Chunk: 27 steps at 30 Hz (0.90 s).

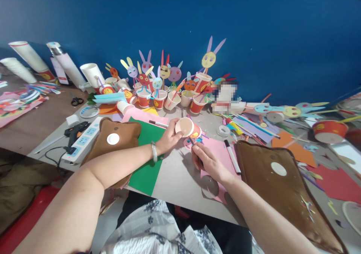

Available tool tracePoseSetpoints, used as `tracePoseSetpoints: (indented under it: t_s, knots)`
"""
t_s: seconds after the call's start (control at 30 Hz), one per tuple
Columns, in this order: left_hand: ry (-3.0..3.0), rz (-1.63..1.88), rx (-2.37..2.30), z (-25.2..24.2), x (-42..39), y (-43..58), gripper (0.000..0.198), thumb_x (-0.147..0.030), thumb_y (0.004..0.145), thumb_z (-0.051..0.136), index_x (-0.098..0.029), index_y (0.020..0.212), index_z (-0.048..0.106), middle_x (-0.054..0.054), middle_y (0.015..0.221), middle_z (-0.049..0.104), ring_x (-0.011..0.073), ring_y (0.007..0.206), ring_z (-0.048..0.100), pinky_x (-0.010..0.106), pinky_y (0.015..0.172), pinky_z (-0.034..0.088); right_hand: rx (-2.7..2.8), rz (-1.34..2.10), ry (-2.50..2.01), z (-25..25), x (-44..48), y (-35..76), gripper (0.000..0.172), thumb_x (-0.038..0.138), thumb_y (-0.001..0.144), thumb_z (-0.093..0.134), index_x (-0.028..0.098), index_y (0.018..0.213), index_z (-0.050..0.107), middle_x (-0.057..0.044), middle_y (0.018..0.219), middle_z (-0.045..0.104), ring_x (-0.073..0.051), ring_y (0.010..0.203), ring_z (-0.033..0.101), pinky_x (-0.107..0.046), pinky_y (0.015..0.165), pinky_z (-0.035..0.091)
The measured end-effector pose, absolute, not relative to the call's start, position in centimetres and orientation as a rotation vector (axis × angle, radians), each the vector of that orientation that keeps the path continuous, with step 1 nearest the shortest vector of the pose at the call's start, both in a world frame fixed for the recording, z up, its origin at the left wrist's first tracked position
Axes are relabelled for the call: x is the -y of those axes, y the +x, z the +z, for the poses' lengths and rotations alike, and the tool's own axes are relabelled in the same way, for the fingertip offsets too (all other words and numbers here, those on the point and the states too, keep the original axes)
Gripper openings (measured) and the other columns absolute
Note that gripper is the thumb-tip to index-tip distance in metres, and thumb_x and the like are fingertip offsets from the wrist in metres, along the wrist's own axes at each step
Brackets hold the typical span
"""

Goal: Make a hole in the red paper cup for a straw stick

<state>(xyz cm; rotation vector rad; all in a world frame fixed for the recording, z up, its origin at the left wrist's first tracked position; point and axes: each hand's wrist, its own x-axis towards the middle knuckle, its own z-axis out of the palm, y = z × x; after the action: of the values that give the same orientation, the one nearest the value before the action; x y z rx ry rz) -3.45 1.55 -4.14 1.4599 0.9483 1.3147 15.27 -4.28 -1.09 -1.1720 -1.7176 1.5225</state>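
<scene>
Tilted on its side above the table, a red and white paper cup (194,129) shows its pale round base. My left hand (171,135) has its fingers wrapped round the base end of this cup. In my right hand (205,157) is a thin dark tool, perhaps scissors or a pen, whose tip points up at the cup's lower side. A small paper face (188,143) with coloured parts shows just below the cup, partly hidden by the cup and my right hand. Pink paper (220,150) lies beneath my right hand.
Paper cups with rabbit faces (175,73) stand along the blue wall. Green paper (148,164) and a brown cushion (121,135) lie left, with a power strip (84,140) and glue gun (76,132) beyond. Another brown cushion (262,171) and a marker (232,157) are right.
</scene>
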Motion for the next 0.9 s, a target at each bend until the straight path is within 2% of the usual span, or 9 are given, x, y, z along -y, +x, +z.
tracePoseSetpoints:
  t_s: [0.13,0.27,0.57,0.73,0.9]
  knots:
    - [1.474,1.327,-0.913,-4.4,-1.6,-3.6,0.065,-0.027,0.076,0.070,-0.023,0.134,0.040,0.012,0.135,0.050,0.0273,0.128,0.047,0.040,0.107,0.038,1.713,1.544,-1.150,-1.3,4.2,15.3,0.048,0.063,0.097,0.039,0.023,0.071,0.043,0.004,0.055,0.049,-0.010,0.049,0.043,-0.027,0.049,0.034]
    - [1.493,1.319,-0.924,-4.2,-1.3,-3.7,0.071,-0.024,0.074,0.072,-0.023,0.137,0.039,0.012,0.138,0.048,0.0285,0.128,0.048,0.041,0.107,0.039,1.695,1.551,-1.172,-1.3,4.2,15.4,0.049,0.063,0.097,0.040,0.022,0.070,0.044,0.003,0.056,0.049,-0.010,0.048,0.042,-0.026,0.046,0.030]
    - [1.756,1.329,-1.042,-3.0,-1.3,-4.2,0.058,-0.016,0.078,0.064,-0.021,0.134,0.047,0.013,0.139,0.050,0.0301,0.129,0.047,0.044,0.110,0.036,1.713,1.539,-1.180,-0.9,4.3,15.4,0.048,0.062,0.097,0.040,0.022,0.070,0.044,0.003,0.057,0.049,-0.011,0.050,0.042,-0.026,0.047,0.032]
    - [1.856,1.348,-1.020,-1.9,-1.4,-4.6,0.054,-0.009,0.078,0.054,-0.024,0.130,0.055,0.011,0.133,0.055,0.0284,0.127,0.048,0.044,0.110,0.036,1.714,1.563,-1.180,-1.0,4.3,15.4,0.050,0.063,0.096,0.040,0.022,0.069,0.046,0.002,0.056,0.049,-0.010,0.049,0.041,-0.026,0.046,0.031]
    - [1.840,1.379,-1.125,-1.8,-1.3,-4.7,0.056,-0.004,0.072,0.053,-0.020,0.126,0.050,0.011,0.126,0.056,0.0274,0.119,0.053,0.041,0.107,0.040,1.692,1.582,-1.164,-1.0,4.3,15.5,0.051,0.064,0.096,0.040,0.022,0.069,0.046,0.003,0.056,0.049,-0.010,0.049,0.043,-0.025,0.045,0.030]
